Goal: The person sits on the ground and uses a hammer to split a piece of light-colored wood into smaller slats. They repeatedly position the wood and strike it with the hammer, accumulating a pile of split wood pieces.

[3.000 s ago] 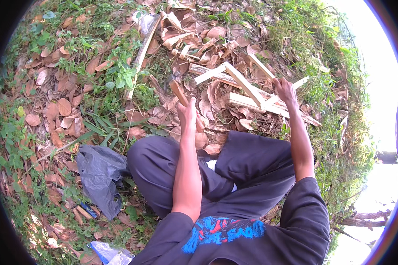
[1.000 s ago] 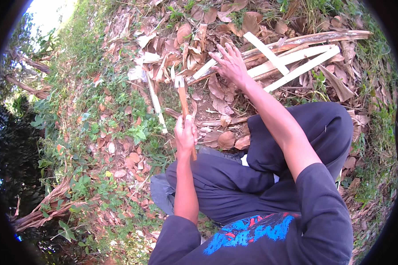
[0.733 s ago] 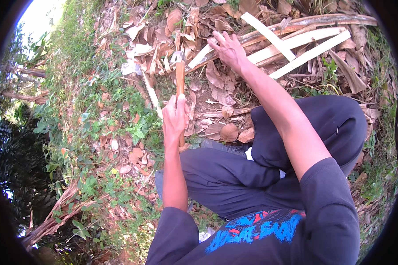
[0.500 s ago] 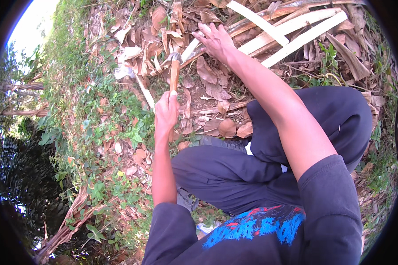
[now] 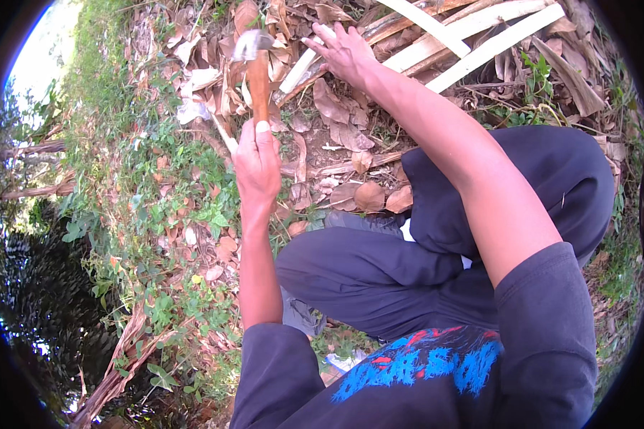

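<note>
My left hand (image 5: pixel 257 163) is closed around the wooden handle of a hammer (image 5: pixel 259 89). The hammer's metal head points away from me, up and to the left of a pale wooden strip (image 5: pixel 295 75), without touching it. Over that strip, my right hand (image 5: pixel 350 58) lies with its fingers stretched and spread. The hand hides part of the strip, and how firmly it presses cannot be seen. Beyond the right hand, several long pale strips (image 5: pixel 497 46) lie across one another on the leaves.
Dry brown leaves (image 5: pixel 340 111) cover the ground around the strips. Green low plants (image 5: pixel 207 207) grow at the left. My bent legs (image 5: pixel 379 275) in dark trousers fill the near middle. A dry curled stalk (image 5: pixel 572 82) lies at the far right.
The hammer has lifted and swung to the left, away from the strip's end, with my left hand moving along. My right hand stays spread over the strip, nearly unmoved.
</note>
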### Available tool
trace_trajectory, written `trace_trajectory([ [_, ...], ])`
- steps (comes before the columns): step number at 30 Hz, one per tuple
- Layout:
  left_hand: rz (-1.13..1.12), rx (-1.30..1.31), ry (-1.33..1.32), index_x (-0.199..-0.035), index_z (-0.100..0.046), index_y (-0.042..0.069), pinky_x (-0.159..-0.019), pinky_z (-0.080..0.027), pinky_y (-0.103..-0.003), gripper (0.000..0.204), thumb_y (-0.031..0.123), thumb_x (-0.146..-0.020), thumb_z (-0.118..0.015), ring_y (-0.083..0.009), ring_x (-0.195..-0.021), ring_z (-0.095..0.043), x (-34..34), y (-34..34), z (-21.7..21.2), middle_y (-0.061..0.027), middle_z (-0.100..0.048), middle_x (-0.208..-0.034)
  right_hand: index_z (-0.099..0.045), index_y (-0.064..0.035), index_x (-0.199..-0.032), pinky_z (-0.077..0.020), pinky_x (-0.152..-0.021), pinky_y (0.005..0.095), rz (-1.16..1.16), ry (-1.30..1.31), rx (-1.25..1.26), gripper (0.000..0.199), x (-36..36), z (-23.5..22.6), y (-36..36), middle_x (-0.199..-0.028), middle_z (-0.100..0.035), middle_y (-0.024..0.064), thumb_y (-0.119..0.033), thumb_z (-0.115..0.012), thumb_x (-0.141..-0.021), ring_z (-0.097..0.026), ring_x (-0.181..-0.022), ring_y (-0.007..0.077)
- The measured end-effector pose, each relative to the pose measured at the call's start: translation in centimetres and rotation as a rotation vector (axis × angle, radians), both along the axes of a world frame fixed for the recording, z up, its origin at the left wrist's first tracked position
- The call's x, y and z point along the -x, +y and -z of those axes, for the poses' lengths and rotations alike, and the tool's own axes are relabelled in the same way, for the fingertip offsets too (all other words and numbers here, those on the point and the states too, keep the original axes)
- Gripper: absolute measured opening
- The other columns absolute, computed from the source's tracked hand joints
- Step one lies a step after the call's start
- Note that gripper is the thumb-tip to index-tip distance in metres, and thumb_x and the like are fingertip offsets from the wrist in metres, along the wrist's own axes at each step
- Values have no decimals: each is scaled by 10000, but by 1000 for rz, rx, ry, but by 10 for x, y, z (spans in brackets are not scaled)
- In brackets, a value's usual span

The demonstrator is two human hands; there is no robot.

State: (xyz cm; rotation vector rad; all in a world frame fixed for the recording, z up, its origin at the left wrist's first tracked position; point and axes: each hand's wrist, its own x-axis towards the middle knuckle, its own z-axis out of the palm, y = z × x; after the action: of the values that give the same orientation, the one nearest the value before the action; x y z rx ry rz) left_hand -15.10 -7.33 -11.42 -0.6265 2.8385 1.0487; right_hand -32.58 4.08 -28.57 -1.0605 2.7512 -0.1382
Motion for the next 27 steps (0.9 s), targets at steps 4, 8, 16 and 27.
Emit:
trace_trajectory([
  [4,-91,41,-300,-1103,-568,28,-374,-334,-213,340,326,-1083,-406,-33,-454,-429,-12,-20,22,44,-459,-618,-125,-279,-1605,-409,-1053,489,-30,-38,55,725,-2,-1,-2,-1666,-136,74,-455,-495,-1007,-343,-1427,370],
  [8,-175,-81,-190,-1099,-557,17,-352,-340,-210,360,330,-1088,-380,-28,-444,-427,-3,-6,-14,36,-471,-627,-147,-281,-1602,-430,-1024,485,-21,20,4,711,-3,0,-2,-1662,-160,59,-469,-486,-1006,-350,-1420,360],
  [16,-341,-323,-329,-1008,-549,28,-365,-355,-235,344,314,-1079,-374,-57,-450,-439,-13,-10,23,25,-475,-627,-157,-271,-1601,-452,-1007,488,-36,14,43,710,-7,2,-5,-1663,-158,64,-462,-493,-1006,-377,-1401,361],
  [27,-88,92,-306,-1040,-531,32,-351,-339,-219,325,323,-1075,-389,-44,-422,-411,-15,-48,44,21,-449,-593,-215,-273,-1584,-469,-1037,489,-13,39,72,743,-7,6,-6,-1649,-179,83,-482,-557,-958,-384,-1398,384],
])
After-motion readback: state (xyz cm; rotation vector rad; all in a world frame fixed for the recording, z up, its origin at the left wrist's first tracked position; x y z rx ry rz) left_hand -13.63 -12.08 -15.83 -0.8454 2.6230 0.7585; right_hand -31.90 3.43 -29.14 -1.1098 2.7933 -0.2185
